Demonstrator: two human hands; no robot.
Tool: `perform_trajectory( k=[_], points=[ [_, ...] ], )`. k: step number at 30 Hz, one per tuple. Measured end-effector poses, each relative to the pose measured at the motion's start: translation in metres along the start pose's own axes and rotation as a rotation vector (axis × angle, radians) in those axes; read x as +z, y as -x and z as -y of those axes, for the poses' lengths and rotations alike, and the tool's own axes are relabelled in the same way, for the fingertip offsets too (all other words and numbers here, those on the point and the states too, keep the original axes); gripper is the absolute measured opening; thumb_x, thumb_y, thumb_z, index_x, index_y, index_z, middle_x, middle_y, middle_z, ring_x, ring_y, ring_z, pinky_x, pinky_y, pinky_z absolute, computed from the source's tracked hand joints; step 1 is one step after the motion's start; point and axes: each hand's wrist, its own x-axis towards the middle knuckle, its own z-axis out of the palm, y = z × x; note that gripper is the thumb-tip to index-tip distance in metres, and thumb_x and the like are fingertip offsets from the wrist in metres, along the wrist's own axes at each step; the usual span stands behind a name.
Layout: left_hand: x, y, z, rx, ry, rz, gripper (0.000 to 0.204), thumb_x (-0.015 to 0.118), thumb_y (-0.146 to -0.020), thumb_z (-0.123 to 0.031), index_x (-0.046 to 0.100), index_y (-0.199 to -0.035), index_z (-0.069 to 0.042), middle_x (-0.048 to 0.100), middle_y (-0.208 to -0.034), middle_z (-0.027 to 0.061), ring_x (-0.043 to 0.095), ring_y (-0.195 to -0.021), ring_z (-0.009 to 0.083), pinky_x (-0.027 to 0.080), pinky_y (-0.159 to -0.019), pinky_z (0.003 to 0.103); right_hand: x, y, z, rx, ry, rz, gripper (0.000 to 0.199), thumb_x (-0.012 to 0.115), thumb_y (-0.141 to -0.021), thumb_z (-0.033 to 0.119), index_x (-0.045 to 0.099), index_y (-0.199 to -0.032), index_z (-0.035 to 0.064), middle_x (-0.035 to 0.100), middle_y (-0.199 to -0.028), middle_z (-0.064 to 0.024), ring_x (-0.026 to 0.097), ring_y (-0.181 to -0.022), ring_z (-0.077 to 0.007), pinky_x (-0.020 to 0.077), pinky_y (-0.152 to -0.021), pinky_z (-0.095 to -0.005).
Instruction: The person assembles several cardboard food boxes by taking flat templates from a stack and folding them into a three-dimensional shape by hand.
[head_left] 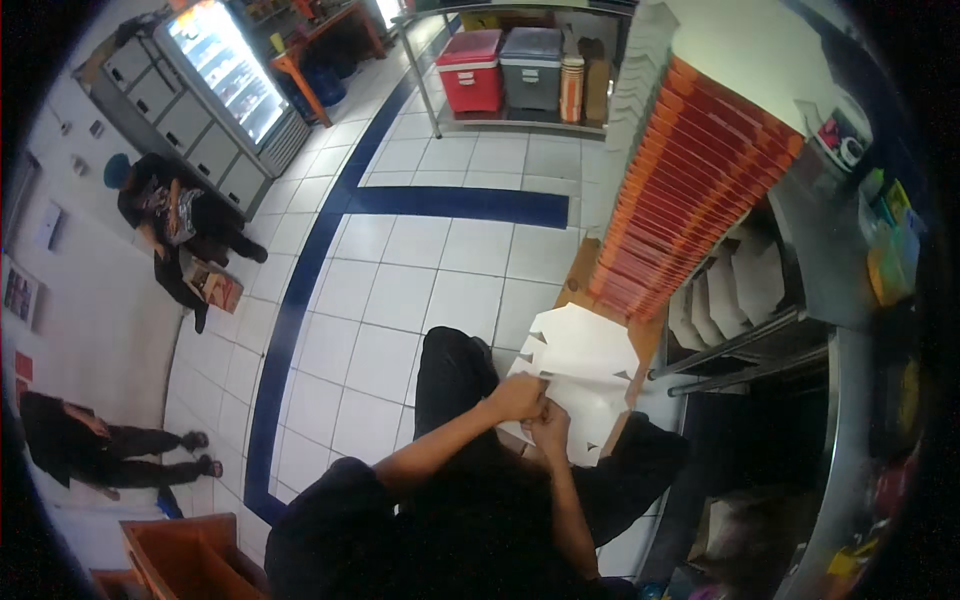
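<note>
At the far left two people (175, 215) sit on the white tiled floor (400, 290) by a wall. Nearer the middle, the left hand (517, 397) is closed on the lower left edge of a flat white cardboard blank (580, 365), which lies over the person's lap and spreads up and right from both hands. The right hand (550, 425), touching the left, pinches the same edge just below. Further right, a tall stack of orange boxes (690, 190) leans beside a metal counter (830, 230).
</note>
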Motion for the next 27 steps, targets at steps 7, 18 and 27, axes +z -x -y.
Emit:
perform_trajectory(
  k=[7,18,27],
  points=[
    [0.020,0.030,0.015,0.025,0.102,-0.136,0.018,0.067,-0.077,-0.021,0.072,-0.077,-0.004,0.068,-0.074,0.0264,0.068,-0.069,0.0454,0.057,-0.066,0.053,-0.001,0.010,0.013,-0.049,0.215,0.017,0.025,0.062,-0.100,0.012,0.070,-0.116,-0.0061,0.076,-0.097,-0.0115,0.067,-0.083,-0.0121,0.0542,-0.076,-0.0297],
    [-0.008,0.014,0.013,-0.203,0.750,0.124,0.100,0.061,-0.098,-0.059,0.010,-0.165,-0.005,0.052,-0.146,0.0288,0.057,-0.129,0.0364,0.046,-0.107,0.039,-0.040,0.003,0.082,0.218,-0.318,0.188,0.048,0.073,-0.095,0.018,0.059,-0.137,-0.0014,0.073,-0.116,-0.0138,0.070,-0.106,-0.0220,0.0576,-0.090,-0.0342],
    [-0.039,-0.004,0.019,-0.350,1.149,0.533,0.062,0.047,-0.109,-0.044,0.049,-0.148,0.004,0.064,-0.137,0.0170,0.063,-0.120,0.0224,0.048,-0.106,0.036,-0.156,0.090,0.224,-0.441,1.029,0.587,0.057,0.079,-0.088,0.021,0.057,-0.136,0.0002,0.062,-0.135,-0.0237,0.062,-0.126,-0.0324,0.0477,-0.108,-0.0448]
  ],
)
